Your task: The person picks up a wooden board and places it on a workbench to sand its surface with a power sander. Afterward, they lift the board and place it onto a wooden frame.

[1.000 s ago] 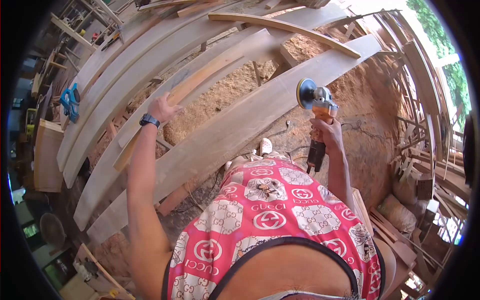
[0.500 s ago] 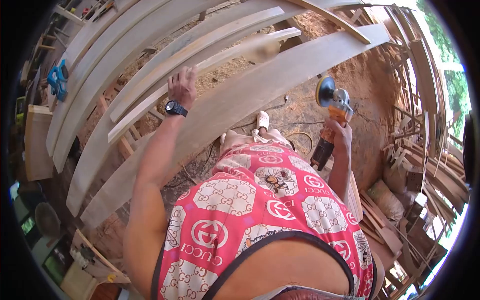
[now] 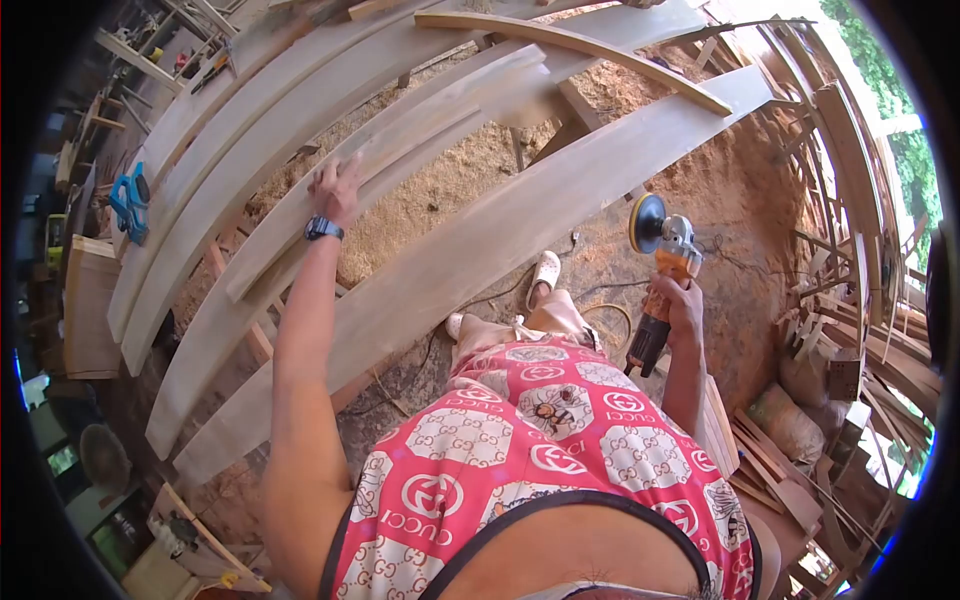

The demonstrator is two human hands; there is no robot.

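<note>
Nearest the camera, at 6 o'clock, is the person's red patterned shirt (image 3: pixel 520 470). Just beyond it, toward 3 o'clock, the right hand (image 3: pixel 682 305) has its grip closed around the orange body of an angle grinder (image 3: pixel 660 285). The tool is held upright in the air, its dark round disc (image 3: pixel 647 222) at the top and clear of the wood; its black rear end points down beside the person's hip. A cord (image 3: pixel 600 315) loops over the sawdust floor (image 3: pixel 440 200) near a light-coloured shoe (image 3: pixel 545 272).

Toward 10 o'clock the left arm stretches out, a dark wristwatch (image 3: pixel 322 229) on the wrist. The left hand (image 3: pixel 337 188) lies flat, fingers spread, on a long curved plank (image 3: pixel 400 150); the grip is open, pressing on the wood and holding nothing. A broader curved plank (image 3: pixel 480 250) runs between the two hands, from 8 o'clock up to 1 o'clock.

Farther out at 9 o'clock, a blue power tool (image 3: pixel 132 203) sits on the outer planks. At 3 o'clock, well apart, stands a stack of thin wooden slats (image 3: pixel 850 250).
</note>
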